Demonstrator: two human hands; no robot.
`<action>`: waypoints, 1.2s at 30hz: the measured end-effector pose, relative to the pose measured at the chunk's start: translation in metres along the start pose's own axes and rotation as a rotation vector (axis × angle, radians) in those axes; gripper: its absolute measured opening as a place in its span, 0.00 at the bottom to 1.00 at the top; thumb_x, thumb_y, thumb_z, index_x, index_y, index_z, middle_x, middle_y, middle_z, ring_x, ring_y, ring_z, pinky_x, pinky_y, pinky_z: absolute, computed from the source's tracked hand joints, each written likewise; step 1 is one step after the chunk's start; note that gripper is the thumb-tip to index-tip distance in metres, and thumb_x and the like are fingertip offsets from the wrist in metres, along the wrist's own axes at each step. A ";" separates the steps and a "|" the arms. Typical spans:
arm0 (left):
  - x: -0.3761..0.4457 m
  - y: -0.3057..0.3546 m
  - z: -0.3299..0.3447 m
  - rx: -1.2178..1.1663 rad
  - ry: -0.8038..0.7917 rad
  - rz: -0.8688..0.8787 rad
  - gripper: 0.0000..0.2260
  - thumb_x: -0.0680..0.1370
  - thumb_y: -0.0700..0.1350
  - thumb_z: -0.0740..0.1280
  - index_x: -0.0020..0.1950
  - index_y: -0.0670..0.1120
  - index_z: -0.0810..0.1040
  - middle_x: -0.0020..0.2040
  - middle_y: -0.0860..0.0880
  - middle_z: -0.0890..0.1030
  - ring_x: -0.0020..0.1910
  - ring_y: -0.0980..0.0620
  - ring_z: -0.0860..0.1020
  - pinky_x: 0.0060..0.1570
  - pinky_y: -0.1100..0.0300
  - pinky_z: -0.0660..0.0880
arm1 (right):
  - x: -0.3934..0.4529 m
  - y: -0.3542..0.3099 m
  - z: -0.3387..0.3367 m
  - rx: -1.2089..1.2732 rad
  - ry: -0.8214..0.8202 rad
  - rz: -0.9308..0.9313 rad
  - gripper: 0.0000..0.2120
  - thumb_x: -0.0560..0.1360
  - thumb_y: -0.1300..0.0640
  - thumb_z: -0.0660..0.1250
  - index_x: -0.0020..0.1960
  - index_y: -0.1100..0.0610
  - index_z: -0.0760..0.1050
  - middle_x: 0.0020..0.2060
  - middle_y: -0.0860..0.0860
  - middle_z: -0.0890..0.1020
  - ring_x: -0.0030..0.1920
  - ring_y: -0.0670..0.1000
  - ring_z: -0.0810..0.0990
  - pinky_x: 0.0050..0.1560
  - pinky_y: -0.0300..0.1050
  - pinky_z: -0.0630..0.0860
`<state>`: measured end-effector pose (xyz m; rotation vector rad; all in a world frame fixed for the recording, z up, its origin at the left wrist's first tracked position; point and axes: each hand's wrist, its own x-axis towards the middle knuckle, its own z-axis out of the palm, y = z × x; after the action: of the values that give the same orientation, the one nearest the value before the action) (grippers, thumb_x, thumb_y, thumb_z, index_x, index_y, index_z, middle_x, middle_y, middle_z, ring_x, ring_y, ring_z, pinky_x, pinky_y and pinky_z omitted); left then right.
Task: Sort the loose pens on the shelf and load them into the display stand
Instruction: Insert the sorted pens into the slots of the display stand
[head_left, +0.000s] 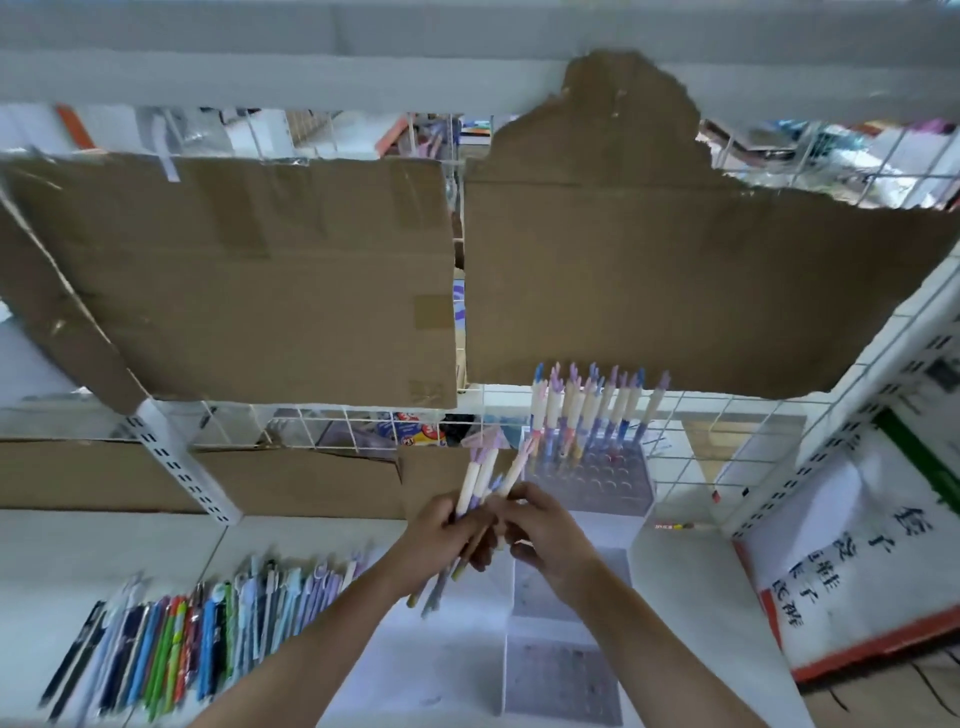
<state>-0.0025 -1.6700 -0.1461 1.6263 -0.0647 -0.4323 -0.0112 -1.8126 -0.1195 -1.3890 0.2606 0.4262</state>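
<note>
My left hand (441, 540) grips a bunch of cream pens with pastel caps (480, 480), held upright above the shelf. My right hand (545, 530) pinches one pen of that bunch near its middle. Just behind the hands stands a clear display stand (592, 483) with rows of holes; several cream and purple pens (587, 410) stand in its back rows, and its front holes are bare. A row of loose mixed-colour pens (197, 623) lies on the white shelf (78, 561) at the lower left.
Clear acrylic tiers (561, 670) step down in front of the stand. Brown cardboard sheets (249, 280) hang on the wire grid behind. A white and orange printed box (857, 561) stands at the right. A perforated white upright (176, 462) rises at the left.
</note>
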 end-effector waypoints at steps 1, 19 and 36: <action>0.002 0.001 -0.001 0.000 0.016 0.013 0.14 0.80 0.45 0.62 0.43 0.34 0.77 0.33 0.38 0.79 0.30 0.47 0.79 0.34 0.57 0.77 | -0.001 -0.007 -0.001 -0.061 0.020 -0.059 0.06 0.77 0.64 0.64 0.42 0.59 0.70 0.29 0.56 0.75 0.26 0.49 0.73 0.26 0.37 0.67; 0.034 -0.002 0.009 0.153 0.221 0.020 0.12 0.79 0.58 0.59 0.44 0.50 0.70 0.25 0.55 0.66 0.26 0.55 0.64 0.32 0.56 0.62 | 0.020 -0.066 -0.083 -0.986 0.518 -0.508 0.04 0.79 0.62 0.60 0.45 0.60 0.67 0.41 0.63 0.82 0.41 0.63 0.80 0.41 0.51 0.73; 0.014 0.026 0.033 0.027 0.004 0.220 0.11 0.82 0.48 0.58 0.46 0.43 0.75 0.29 0.53 0.77 0.26 0.55 0.67 0.28 0.63 0.63 | -0.006 -0.036 -0.054 -0.521 0.195 -0.267 0.07 0.77 0.60 0.64 0.42 0.58 0.77 0.28 0.51 0.73 0.28 0.47 0.69 0.30 0.41 0.64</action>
<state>0.0055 -1.7078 -0.1251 1.6257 -0.2450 -0.2593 0.0031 -1.8708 -0.0941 -1.9528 0.1206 0.1362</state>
